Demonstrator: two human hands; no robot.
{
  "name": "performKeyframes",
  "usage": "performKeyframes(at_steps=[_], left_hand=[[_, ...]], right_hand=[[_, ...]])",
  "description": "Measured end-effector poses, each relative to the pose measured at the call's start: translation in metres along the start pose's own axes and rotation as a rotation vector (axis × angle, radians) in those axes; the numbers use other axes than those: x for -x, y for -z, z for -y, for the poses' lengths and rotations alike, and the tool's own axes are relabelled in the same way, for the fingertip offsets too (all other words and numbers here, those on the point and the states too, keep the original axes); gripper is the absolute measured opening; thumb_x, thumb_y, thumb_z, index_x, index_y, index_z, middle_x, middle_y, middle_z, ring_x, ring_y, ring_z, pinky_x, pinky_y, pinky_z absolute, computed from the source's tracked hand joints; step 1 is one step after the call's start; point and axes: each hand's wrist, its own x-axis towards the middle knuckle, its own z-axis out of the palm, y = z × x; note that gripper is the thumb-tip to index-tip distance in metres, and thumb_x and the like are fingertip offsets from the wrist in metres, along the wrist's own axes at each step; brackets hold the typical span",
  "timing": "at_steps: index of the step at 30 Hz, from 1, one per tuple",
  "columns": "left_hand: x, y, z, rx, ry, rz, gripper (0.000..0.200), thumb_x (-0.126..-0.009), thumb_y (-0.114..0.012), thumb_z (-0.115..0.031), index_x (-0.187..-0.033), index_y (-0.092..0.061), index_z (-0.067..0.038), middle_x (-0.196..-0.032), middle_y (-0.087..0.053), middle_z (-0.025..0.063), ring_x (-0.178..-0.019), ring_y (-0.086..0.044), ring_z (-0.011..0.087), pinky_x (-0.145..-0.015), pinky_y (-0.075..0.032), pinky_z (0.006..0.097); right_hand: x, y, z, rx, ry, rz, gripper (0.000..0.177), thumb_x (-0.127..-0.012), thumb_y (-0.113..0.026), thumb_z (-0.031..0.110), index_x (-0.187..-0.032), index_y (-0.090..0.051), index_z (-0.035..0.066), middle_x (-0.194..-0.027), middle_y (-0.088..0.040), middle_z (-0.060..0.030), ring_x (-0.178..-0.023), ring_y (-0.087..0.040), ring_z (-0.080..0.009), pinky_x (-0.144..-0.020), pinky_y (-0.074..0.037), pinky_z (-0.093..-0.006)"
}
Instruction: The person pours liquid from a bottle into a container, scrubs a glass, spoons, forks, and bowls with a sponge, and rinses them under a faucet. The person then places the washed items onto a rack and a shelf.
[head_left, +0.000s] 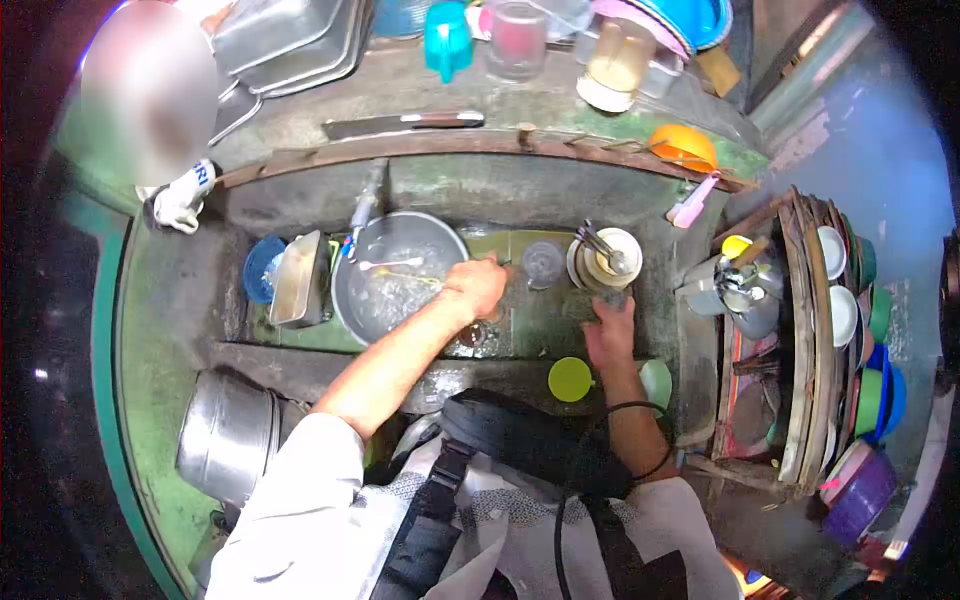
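- Down in the sink (535,325), the basin (347,300) is sitting left of the middle, holding cloudy water and something thin with a pink end
- Over the basin's right rim, the left hand (475,290) is hanging with its fingers bent; I cannot tell whether they are gripping anything
- On the other side, the right hand (610,330) is lying just below the stacked bowls (627,244); its fingers are blurring, so I cannot tell whether they are holding something
- Inside the bowls, spoons (597,240) are leaning
- Between the left hand and the bowls, a clear cup (543,264) is standing
- Left of the basin, a metal tray (298,285) is tilting beside a blue bowl (260,270)
- Along the near edge, a yellow cup (570,380) is sitting beside the right forearm
- Up on the back ledge, a knife (400,124) is lying flat
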Motion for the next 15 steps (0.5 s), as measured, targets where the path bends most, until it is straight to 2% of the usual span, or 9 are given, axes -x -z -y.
performKeyframes(at_steps=[2,3,5,7,9,11,12,13,15], left_hand=[[0.003,0.004,-0.013,0.117,-0.122,-0.156,0.062,-0.066,-0.079,-0.009,-0.122,-0.052,-0.008,-0.116,-0.056,0.0138,-0.103,-0.062,0.0286,-0.086,-0.052,0.0386],[0.000,0.002,-0.013,0.104,-0.124,-0.152,0.062,-0.066,-0.079,-0.009,-0.122,-0.052,-0.008,-0.116,-0.056,0.0138,-0.103,-0.062,0.0286,-0.086,-0.052,0.0386],[-0.009,-0.015,-0.008,0.914,-0.211,-0.137,0.069,-0.061,-0.085,-0.005,-0.119,-0.048,-0.007,-0.107,-0.054,0.0079,-0.102,-0.059,0.0185,-0.087,-0.050,0.0338],[-0.016,-0.026,-0.012,1.251,-0.376,-0.325,0.060,-0.064,-0.084,-0.002,-0.111,-0.048,-0.006,-0.102,-0.058,0.0046,-0.094,-0.057,0.0144,-0.078,-0.052,0.0302],[-0.007,-0.028,-0.012,1.600,-0.342,-0.281,0.049,-0.074,-0.078,-0.004,-0.113,-0.048,-0.006,-0.105,-0.058,0.0061,-0.086,-0.061,0.0133,-0.066,-0.054,0.0271],[0.010,-0.013,-0.017,1.745,-0.125,-0.224,0.035,-0.085,-0.069,-0.011,-0.114,-0.048,-0.007,-0.098,-0.060,0.0066,-0.069,-0.063,0.0115,-0.052,-0.052,0.0232],[0.016,-0.010,-0.022,1.666,-0.068,-0.228,0.030,-0.091,-0.063,-0.021,-0.114,-0.049,-0.008,-0.085,-0.062,0.0057,-0.054,-0.060,0.0107,-0.043,-0.049,0.0220],[0.020,-0.005,-0.024,1.636,-0.080,-0.157,0.031,-0.092,-0.062,-0.024,-0.116,-0.047,-0.010,-0.092,-0.058,0.0055,-0.058,-0.059,0.0100,-0.046,-0.050,0.0213],[0.026,-0.001,-0.023,1.637,-0.122,-0.228,0.035,-0.091,-0.062,-0.022,-0.118,-0.044,-0.011,-0.092,-0.058,0.0057,-0.057,-0.058,0.0094,-0.047,-0.050,0.0216]], right_hand=[[-0.013,-0.004,-0.006,-0.206,0.126,0.158,0.053,-0.085,-0.060,-0.002,-0.129,-0.039,0.019,-0.112,-0.056,-0.0034,-0.086,-0.058,-0.0211,-0.061,-0.048,-0.0345],[-0.064,0.034,-0.044,0.249,0.551,0.298,0.045,-0.086,-0.062,0.000,-0.121,-0.043,0.020,-0.107,-0.055,0.0005,-0.080,-0.055,-0.0139,-0.058,-0.044,-0.0303],[-0.031,-0.009,-0.025,-0.248,0.128,0.291,0.033,-0.086,-0.059,-0.001,-0.116,-0.049,0.008,-0.113,-0.053,-0.0038,-0.093,-0.055,-0.0170,-0.073,-0.047,-0.0314],[-0.027,-0.021,-0.028,0.142,0.267,0.368,0.019,-0.088,-0.059,0.003,-0.106,-0.055,0.004,-0.102,-0.057,-0.0035,-0.090,-0.055,-0.0149,-0.075,-0.046,-0.0264],[-0.024,-0.021,-0.016,0.698,0.860,0.491,0.020,-0.088,-0.059,0.008,-0.108,-0.060,0.004,-0.095,-0.060,-0.0088,-0.085,-0.054,-0.0208,-0.080,-0.044,-0.0318],[-0.012,-0.020,0.012,0.766,0.632,0.862,0.027,-0.086,-0.060,0.010,-0.113,-0.061,0.004,-0.101,-0.062,-0.0124,-0.088,-0.054,-0.0243,-0.084,-0.043,-0.0370],[0.000,-0.033,0.030,0.967,0.825,1.025,0.031,-0.086,-0.059,0.010,-0.116,-0.060,0.006,-0.108,-0.063,-0.0131,-0.090,-0.056,-0.0253,-0.085,-0.043,-0.0393],[0.011,-0.045,0.043,0.946,0.804,1.134,0.031,-0.086,-0.059,0.009,-0.117,-0.059,0.004,-0.111,-0.063,-0.0119,-0.090,-0.057,-0.0221,-0.085,-0.045,-0.0365],[0.006,-0.050,0.023,0.524,0.271,1.118,0.028,-0.084,-0.063,0.009,-0.111,-0.059,0.002,-0.100,-0.065,-0.0078,-0.084,-0.058,-0.0155,-0.077,-0.048,-0.0311]])
